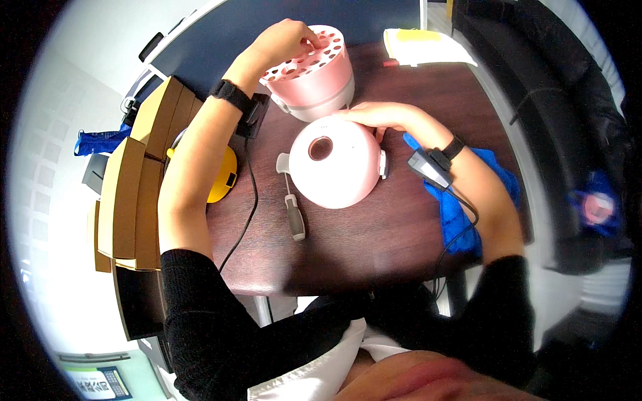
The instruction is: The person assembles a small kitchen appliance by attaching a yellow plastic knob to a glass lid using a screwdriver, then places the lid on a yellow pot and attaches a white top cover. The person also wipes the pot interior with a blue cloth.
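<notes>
My left hand (284,41) reaches to the far side of the table and rests its fingers on top of a pink round holder (313,70) with several holes in its top. Whether it grips anything there I cannot tell. My right hand (374,115) lies on the far edge of a pink and white dome (334,164) with a round opening in its top, standing nearer to me. Both wrists wear black bands with small black devices. A grey-handled tool (293,210) lies just left of the dome.
Dark wooden table (374,240). A blue cloth (461,200) lies under my right forearm. Cardboard boxes (134,194) and a yellow object (224,177) sit at the left. A black cable (244,227) runs across the table. White papers (424,47) lie at the far right.
</notes>
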`<state>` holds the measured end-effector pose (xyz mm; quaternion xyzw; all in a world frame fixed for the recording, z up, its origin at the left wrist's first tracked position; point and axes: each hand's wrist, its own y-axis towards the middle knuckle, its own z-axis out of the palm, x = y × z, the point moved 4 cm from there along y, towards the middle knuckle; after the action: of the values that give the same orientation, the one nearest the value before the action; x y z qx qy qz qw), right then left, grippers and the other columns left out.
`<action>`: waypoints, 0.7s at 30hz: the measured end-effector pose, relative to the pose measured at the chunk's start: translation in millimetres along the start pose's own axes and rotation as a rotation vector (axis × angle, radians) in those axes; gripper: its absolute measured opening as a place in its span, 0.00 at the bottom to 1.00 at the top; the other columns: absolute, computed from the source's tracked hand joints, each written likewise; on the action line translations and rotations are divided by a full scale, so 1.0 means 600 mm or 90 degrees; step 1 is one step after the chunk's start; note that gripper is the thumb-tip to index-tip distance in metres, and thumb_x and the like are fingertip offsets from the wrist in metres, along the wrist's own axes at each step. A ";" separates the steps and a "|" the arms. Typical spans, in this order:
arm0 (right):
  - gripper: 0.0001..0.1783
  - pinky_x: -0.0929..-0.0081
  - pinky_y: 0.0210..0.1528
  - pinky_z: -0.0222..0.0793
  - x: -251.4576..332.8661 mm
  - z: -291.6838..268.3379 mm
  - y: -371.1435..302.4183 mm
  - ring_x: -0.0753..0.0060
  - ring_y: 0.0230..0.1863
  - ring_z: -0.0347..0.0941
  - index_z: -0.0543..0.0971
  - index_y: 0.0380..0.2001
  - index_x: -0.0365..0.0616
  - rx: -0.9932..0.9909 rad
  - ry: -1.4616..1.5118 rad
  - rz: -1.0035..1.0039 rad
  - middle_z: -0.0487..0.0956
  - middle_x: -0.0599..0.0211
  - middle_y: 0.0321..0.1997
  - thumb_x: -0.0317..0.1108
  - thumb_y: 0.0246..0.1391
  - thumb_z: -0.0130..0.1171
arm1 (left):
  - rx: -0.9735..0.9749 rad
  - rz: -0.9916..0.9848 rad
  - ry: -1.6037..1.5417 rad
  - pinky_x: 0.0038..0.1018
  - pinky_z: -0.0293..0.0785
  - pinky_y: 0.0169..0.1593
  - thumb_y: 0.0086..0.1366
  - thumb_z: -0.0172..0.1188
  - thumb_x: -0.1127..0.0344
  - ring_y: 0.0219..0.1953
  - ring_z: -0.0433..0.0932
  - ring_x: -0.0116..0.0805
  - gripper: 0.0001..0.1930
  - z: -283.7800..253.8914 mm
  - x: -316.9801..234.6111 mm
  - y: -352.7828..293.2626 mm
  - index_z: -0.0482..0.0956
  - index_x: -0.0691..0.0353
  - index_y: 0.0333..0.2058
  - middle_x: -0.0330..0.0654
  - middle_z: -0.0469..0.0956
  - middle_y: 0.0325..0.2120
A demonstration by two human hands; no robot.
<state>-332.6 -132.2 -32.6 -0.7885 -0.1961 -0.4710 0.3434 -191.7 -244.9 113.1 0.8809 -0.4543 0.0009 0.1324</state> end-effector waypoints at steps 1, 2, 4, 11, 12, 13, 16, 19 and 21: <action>0.43 0.53 0.46 0.74 0.000 0.000 0.000 0.52 0.57 0.70 0.67 0.62 0.47 0.002 -0.001 0.000 0.72 0.51 0.58 0.70 0.57 0.39 | 0.010 -0.004 0.008 0.31 0.77 0.38 0.55 0.64 0.68 0.29 0.82 0.40 0.11 -0.004 -0.004 0.002 0.86 0.53 0.39 0.48 0.83 0.30; 0.43 0.53 0.46 0.74 -0.001 0.000 0.000 0.52 0.58 0.70 0.67 0.62 0.47 0.003 -0.002 0.000 0.72 0.51 0.59 0.70 0.57 0.39 | 0.019 -0.001 -0.003 0.31 0.77 0.38 0.55 0.64 0.69 0.29 0.82 0.40 0.11 -0.006 -0.004 0.004 0.86 0.53 0.39 0.47 0.83 0.30; 0.47 0.51 0.46 0.74 -0.005 -0.001 0.006 0.48 0.55 0.71 0.68 0.61 0.47 -0.004 -0.005 -0.012 0.73 0.52 0.58 0.74 0.53 0.39 | 0.037 0.005 -0.024 0.31 0.77 0.38 0.55 0.63 0.69 0.29 0.81 0.40 0.11 -0.009 -0.005 0.008 0.86 0.54 0.39 0.47 0.83 0.30; 0.47 0.51 0.46 0.74 -0.009 -0.002 0.013 0.45 0.54 0.72 0.69 0.60 0.46 -0.016 -0.012 -0.022 0.73 0.50 0.57 0.75 0.53 0.39 | 0.015 0.007 -0.020 0.32 0.75 0.37 0.55 0.62 0.70 0.29 0.80 0.42 0.07 -0.007 0.008 0.014 0.84 0.63 0.33 0.47 0.82 0.29; 0.48 0.51 0.46 0.74 -0.009 -0.002 0.012 0.45 0.54 0.72 0.68 0.61 0.46 -0.012 -0.011 -0.022 0.73 0.50 0.57 0.75 0.53 0.39 | 0.004 0.005 -0.013 0.31 0.75 0.36 0.56 0.62 0.70 0.29 0.80 0.41 0.07 -0.009 0.010 0.012 0.84 0.63 0.33 0.47 0.82 0.29; 0.48 0.51 0.45 0.74 -0.008 -0.001 0.013 0.45 0.54 0.72 0.68 0.61 0.46 -0.008 -0.010 -0.022 0.73 0.50 0.58 0.75 0.53 0.39 | -0.007 0.002 -0.006 0.31 0.75 0.35 0.56 0.62 0.69 0.28 0.80 0.41 0.07 -0.011 0.013 0.009 0.84 0.64 0.33 0.47 0.82 0.29; 0.47 0.50 0.45 0.75 -0.009 -0.003 0.013 0.45 0.55 0.71 0.68 0.61 0.45 0.003 -0.012 -0.017 0.72 0.50 0.59 0.74 0.53 0.39 | -0.067 -0.035 -0.051 0.29 0.77 0.36 0.58 0.61 0.70 0.27 0.81 0.39 0.07 -0.035 0.017 -0.013 0.84 0.64 0.34 0.48 0.82 0.28; 0.43 0.55 0.43 0.76 -0.009 -0.003 0.013 0.51 0.55 0.71 0.68 0.61 0.46 -0.003 -0.021 -0.017 0.73 0.52 0.57 0.71 0.57 0.38 | -0.139 -0.052 -0.137 0.25 0.74 0.29 0.61 0.60 0.67 0.24 0.78 0.29 0.09 -0.065 0.005 -0.061 0.82 0.67 0.35 0.44 0.80 0.25; 0.41 0.58 0.41 0.76 -0.009 -0.004 0.010 0.54 0.53 0.72 0.68 0.61 0.47 -0.018 -0.030 -0.018 0.74 0.53 0.56 0.69 0.59 0.37 | -0.140 -0.167 -0.247 0.20 0.71 0.28 0.65 0.57 0.66 0.23 0.73 0.20 0.09 -0.078 -0.012 -0.107 0.82 0.66 0.36 0.36 0.79 0.23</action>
<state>-332.5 -138.0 -38.6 -0.8013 -0.2082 -0.4601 0.3208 -138.7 -192.9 142.2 0.8964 -0.3503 -0.2346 0.1370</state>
